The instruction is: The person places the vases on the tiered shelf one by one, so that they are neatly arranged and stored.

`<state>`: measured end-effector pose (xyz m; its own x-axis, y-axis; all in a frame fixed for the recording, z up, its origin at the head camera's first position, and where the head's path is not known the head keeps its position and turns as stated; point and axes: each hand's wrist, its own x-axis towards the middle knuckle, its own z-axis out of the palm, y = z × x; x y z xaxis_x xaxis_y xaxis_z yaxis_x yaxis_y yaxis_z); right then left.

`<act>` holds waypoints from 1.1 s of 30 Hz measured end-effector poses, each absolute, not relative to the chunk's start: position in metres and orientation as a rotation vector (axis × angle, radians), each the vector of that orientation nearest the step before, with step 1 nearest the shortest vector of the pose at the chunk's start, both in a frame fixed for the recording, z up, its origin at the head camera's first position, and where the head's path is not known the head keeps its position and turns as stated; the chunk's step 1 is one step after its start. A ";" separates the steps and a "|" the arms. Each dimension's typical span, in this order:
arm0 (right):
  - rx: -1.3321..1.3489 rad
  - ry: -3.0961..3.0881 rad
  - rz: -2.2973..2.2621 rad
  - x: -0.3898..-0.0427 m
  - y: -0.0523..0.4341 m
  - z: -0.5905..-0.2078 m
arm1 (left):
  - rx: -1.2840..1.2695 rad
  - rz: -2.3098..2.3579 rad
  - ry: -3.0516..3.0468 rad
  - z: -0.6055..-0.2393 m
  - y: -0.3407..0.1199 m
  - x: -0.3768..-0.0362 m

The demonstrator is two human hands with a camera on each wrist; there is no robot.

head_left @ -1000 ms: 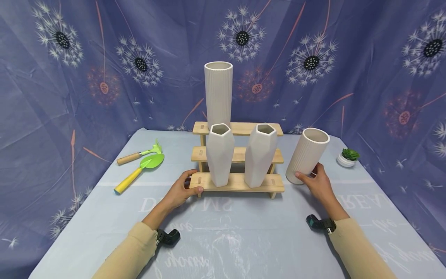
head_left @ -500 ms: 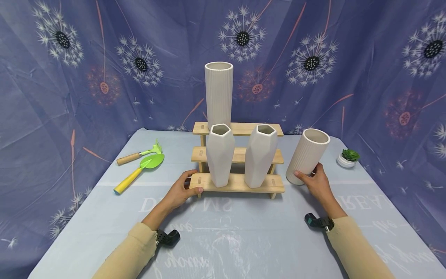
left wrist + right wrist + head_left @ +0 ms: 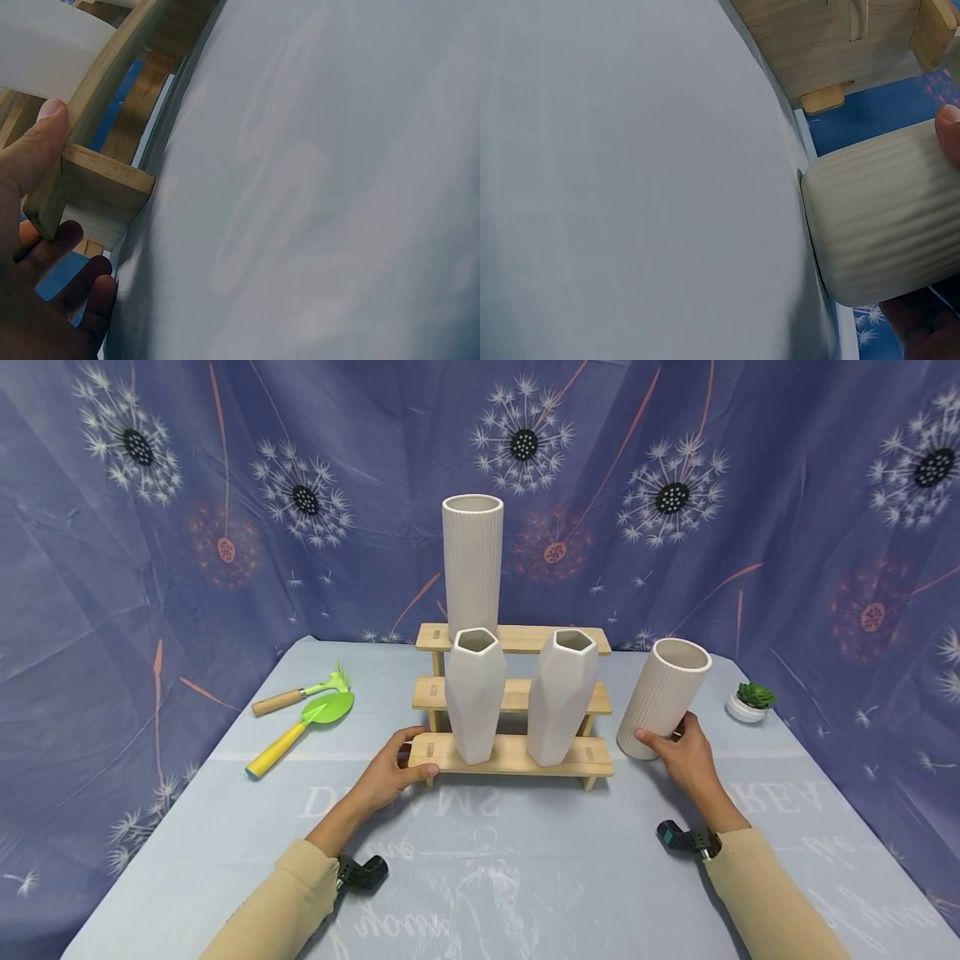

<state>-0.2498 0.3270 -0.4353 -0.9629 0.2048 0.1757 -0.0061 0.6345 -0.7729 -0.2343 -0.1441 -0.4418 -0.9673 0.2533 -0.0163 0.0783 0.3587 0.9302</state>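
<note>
left hand [image 3: 390, 770] grips the end of the wooden rack [image 3: 517, 753], thumb on top. right hand [image 3: 686, 753] is wrapped round the base of the ribbed vase [image 3: 663, 695], standing on the table [image 3: 525, 860] just beside the rack.

Four white vases are in sight: two ribbed cylindrical vases, the tall one [image 3: 472, 560] on the top step and the shorter one [image 3: 662, 697] on the bench, and two faceted vases [image 3: 475, 693] [image 3: 562, 693] on the bottom step. There is one three-step wooden stand [image 3: 517, 755]. Two garden tools lie at the left, one green trowel [image 3: 300, 732] and one small hand rake [image 3: 302, 690], and one little potted succulent [image 3: 750, 700] sits at the right.
</note>
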 end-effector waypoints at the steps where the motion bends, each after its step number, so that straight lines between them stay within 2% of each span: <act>1: -0.167 -2.610 1.232 -0.250 0.327 -0.435 | 0.309 1.670 2.453 -0.442 -0.144 -0.234; 11: -0.168 -2.590 1.213 -0.244 0.325 -0.419 | 0.326 1.680 2.446 -0.440 -0.143 -0.233; 19: -0.143 -2.575 1.200 -0.235 0.320 -0.394 | 0.305 1.657 2.435 -0.410 -0.137 -0.216; 33: -0.108 -2.555 1.264 -0.227 0.310 -0.350 | 0.309 1.674 2.426 -0.407 -0.137 -0.213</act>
